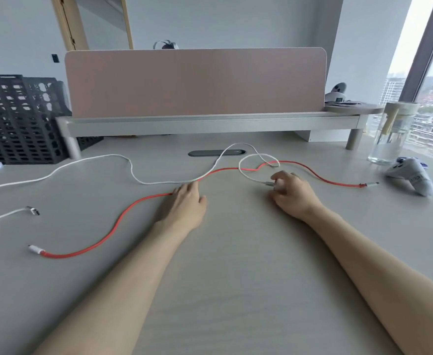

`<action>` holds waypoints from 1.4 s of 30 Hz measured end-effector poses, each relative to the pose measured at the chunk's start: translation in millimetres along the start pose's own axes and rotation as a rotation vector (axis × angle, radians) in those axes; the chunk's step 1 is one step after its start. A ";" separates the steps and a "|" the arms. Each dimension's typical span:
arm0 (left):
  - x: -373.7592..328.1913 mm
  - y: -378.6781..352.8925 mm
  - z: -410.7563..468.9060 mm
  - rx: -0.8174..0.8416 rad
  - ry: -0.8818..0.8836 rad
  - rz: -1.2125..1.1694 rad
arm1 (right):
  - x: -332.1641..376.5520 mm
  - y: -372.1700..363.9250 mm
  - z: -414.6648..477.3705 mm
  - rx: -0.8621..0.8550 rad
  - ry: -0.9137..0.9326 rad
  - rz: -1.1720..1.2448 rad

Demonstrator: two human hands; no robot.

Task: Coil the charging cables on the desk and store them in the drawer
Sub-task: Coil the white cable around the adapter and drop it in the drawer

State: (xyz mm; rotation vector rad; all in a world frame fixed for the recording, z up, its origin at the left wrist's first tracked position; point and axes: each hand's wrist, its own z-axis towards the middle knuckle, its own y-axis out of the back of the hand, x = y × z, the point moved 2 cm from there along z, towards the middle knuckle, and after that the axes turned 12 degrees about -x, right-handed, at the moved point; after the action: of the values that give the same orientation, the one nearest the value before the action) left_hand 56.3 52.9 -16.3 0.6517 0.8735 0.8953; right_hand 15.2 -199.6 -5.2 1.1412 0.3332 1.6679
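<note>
Long white braided cable [95, 158] is lying loose across pale grey desk [236, 252], crossing thin red rubber cable [56, 256] mid-desk. L hand [184, 204], fingers straight, is pressing on that crossing. R hand [291, 193] is pinching white cable's metal plug [268, 183].

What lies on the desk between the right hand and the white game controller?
In the head view, the red cable runs across that stretch of desk from behind the right hand and ends in a metal plug short of the game controller.
</note>
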 end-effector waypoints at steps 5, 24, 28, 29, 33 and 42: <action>7.9 15.9 2.8 -0.140 -0.037 0.312 | -14.2 -6.0 5.7 -0.033 -0.030 -0.094; -14.0 33.9 -1.6 -0.337 -0.321 -0.418 | 91.2 19.7 -49.6 0.679 -0.025 0.890; -15.8 30.0 -5.7 -0.210 -0.184 -0.536 | 94.5 16.1 -50.7 0.740 -0.053 1.018; -17.2 30.0 -7.1 -0.189 -0.181 -0.545 | 94.9 15.9 -49.7 0.725 -0.059 1.074; -30.2 30.3 -12.8 -0.140 -0.256 -0.544 | 91.2 20.9 -39.8 0.556 -0.285 1.418; -58.4 29.4 -31.6 -0.028 -0.559 -0.266 | 60.7 24.6 -23.4 0.102 -0.453 1.243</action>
State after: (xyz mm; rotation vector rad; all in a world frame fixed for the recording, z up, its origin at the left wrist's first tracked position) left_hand -2.0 20.4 12.3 0.6955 0.4283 0.4471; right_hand -18.6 -151.0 31.3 1.9483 -0.7519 2.3068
